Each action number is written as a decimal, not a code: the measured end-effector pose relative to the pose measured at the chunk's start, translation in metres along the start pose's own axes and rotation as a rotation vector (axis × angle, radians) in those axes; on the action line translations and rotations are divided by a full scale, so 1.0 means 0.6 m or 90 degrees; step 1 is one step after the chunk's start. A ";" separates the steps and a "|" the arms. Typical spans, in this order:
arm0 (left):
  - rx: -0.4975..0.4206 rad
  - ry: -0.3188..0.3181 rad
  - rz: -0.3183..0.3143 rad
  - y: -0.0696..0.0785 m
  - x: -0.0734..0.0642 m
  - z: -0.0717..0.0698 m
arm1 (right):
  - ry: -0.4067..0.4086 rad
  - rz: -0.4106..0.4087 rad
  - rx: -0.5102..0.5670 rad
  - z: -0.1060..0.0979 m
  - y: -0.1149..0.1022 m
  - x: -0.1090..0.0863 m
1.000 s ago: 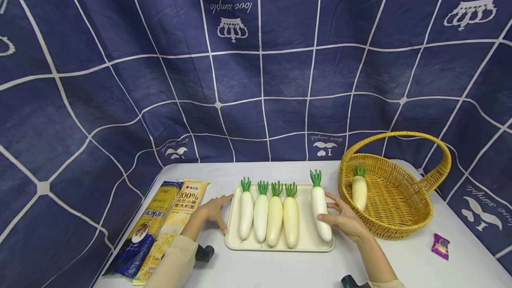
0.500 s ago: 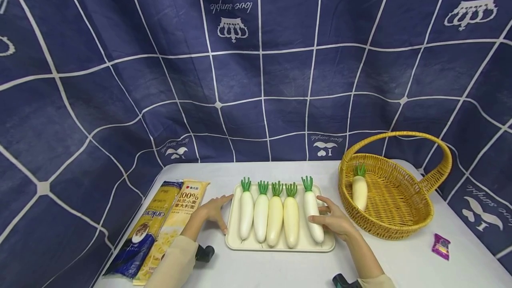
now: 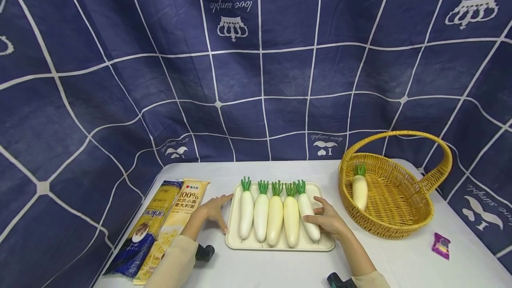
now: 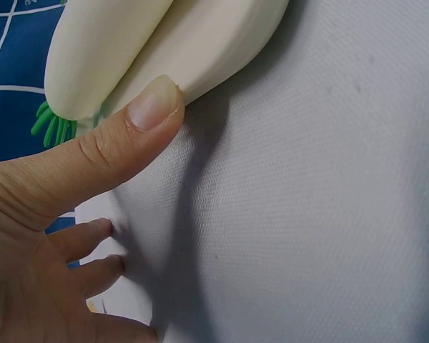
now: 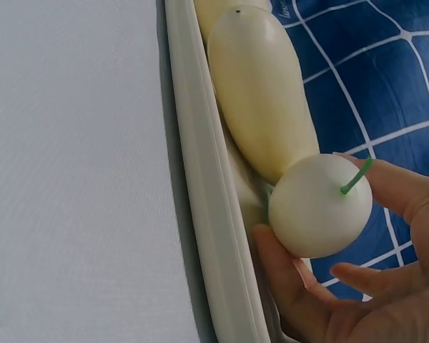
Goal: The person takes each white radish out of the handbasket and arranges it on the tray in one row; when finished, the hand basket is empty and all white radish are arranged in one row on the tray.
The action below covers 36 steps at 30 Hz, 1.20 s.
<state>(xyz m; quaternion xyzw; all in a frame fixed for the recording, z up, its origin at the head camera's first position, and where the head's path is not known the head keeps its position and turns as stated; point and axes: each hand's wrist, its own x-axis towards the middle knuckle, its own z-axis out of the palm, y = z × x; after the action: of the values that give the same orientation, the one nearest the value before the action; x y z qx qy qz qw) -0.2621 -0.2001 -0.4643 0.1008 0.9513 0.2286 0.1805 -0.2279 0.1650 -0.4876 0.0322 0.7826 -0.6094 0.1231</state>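
Observation:
In the head view my right hand (image 3: 330,220) holds a white radish (image 3: 311,221) with a green top at the right end of a row. Seen in the right wrist view, thumb and fingers are around its rounded end (image 5: 318,211), which rests against a yellowish radish (image 5: 261,93). Several other white and cream radishes, one a cream radish (image 3: 274,221), lie side by side on a cream tray (image 3: 280,249). My left hand (image 3: 213,212) is spread at the tray's left edge; in the left wrist view its thumb (image 4: 139,118) lies at the rim, fingers loosely extended.
A yellow wicker basket (image 3: 394,203) with a tall handle stands at the right, one cream radish (image 3: 359,192) inside it. Two pasta packets, one blue (image 3: 142,230) and one yellow (image 3: 176,226), lie at the left. A small purple wrapped packet (image 3: 441,246) sits at the right.
My right hand has carried the white radish left and lowered it on the tray, up beside the row. The left hand has stayed at the tray's left edge.

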 end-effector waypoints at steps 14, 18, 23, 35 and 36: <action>0.003 -0.001 0.000 0.002 -0.001 -0.003 | 0.013 -0.036 -0.102 0.005 -0.004 0.001; 0.004 -0.001 0.003 0.004 -0.003 -0.004 | 0.019 -0.039 -0.121 0.007 -0.005 -0.001; 0.004 -0.001 0.005 0.002 -0.002 -0.003 | 0.018 -0.039 -0.125 0.008 -0.007 -0.003; -0.001 0.000 -0.002 0.000 0.001 -0.001 | 0.006 -0.050 -0.124 0.011 -0.008 -0.004; -0.001 0.000 -0.002 0.000 0.000 0.000 | 0.006 -0.051 -0.124 0.011 -0.007 -0.004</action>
<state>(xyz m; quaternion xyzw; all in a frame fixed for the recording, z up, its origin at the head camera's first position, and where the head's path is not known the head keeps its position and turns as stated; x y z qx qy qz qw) -0.2623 -0.2002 -0.4642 0.0992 0.9513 0.2291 0.1807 -0.2252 0.1576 -0.4846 -0.0087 0.8395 -0.5345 0.0975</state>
